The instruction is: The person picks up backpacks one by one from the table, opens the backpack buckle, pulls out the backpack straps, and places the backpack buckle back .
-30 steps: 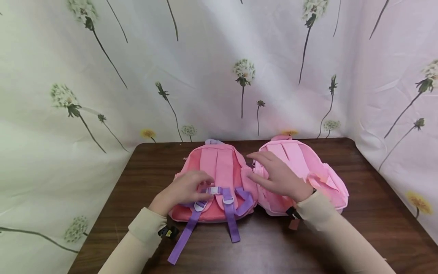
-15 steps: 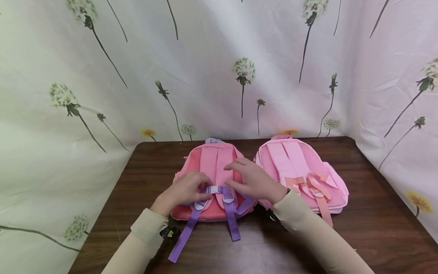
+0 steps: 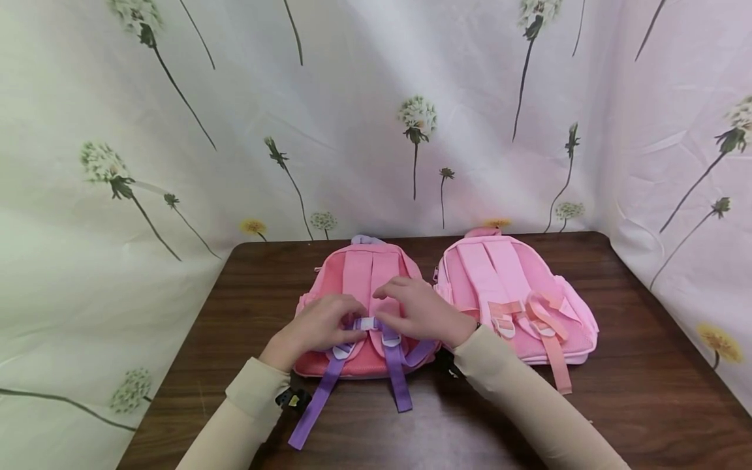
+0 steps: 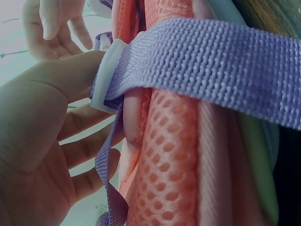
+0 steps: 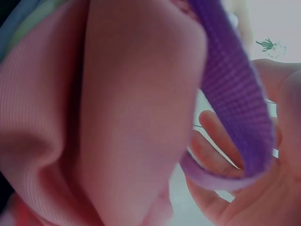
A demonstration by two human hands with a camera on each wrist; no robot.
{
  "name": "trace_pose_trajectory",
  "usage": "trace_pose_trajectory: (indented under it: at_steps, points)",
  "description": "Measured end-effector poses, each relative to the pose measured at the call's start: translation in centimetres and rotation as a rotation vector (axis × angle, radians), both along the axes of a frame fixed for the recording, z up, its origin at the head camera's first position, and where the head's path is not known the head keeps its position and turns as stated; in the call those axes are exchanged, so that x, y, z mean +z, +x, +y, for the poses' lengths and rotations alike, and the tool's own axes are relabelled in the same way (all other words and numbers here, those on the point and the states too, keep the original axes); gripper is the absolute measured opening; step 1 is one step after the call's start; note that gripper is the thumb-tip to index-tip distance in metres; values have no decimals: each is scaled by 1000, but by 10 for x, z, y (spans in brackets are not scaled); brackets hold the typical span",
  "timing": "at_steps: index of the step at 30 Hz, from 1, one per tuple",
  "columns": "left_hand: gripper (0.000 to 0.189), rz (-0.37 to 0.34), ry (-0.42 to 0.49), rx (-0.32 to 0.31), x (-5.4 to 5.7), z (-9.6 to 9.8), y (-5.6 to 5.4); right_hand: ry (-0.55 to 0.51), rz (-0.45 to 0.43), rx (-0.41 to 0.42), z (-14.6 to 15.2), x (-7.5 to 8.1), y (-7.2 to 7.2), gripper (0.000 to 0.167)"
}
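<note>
A coral-pink backpack [image 3: 388, 267] lies back side up on the table, its purple straps [image 3: 396, 375] hanging toward the front edge. A white buckle [image 3: 368, 324] joins the straps across its middle. My left hand [image 3: 320, 323] is at the buckle's left end, fingers curved and thumb apart from them. In the left wrist view, the thumb is beside a white strap slider [image 4: 107, 75]; its tip is hidden. From the right, my right hand [image 3: 425, 310] hovers by the buckle with fingers loosely bent. In the right wrist view, a purple strap loop [image 5: 240, 103] passes in front of that hand.
A lighter pink backpack [image 3: 499, 267] with peach straps [image 3: 555, 359] lies to the right, beside the first. Both rest on a dark wooden table [image 3: 252, 294]. A curtain [image 3: 352, 130] printed with dandelions hangs behind the table and along its sides.
My right hand has moved left from over the lighter backpack to the buckle of the coral one, uncovering the peach straps. My left hand has stayed about where it was.
</note>
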State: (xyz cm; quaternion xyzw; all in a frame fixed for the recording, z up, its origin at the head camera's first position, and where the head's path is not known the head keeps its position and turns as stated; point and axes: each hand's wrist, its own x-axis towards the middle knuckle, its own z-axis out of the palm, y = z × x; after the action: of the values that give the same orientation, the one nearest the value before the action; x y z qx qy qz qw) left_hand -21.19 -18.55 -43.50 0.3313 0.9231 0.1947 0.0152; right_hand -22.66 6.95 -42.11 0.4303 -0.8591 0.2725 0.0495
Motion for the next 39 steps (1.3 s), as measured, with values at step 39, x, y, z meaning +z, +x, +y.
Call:
trace_pose_trajectory:
  at_steps: [39]
  points:
    - [27,53,117,51,23,-4,8,39,151,10,-19,0,-1,15]
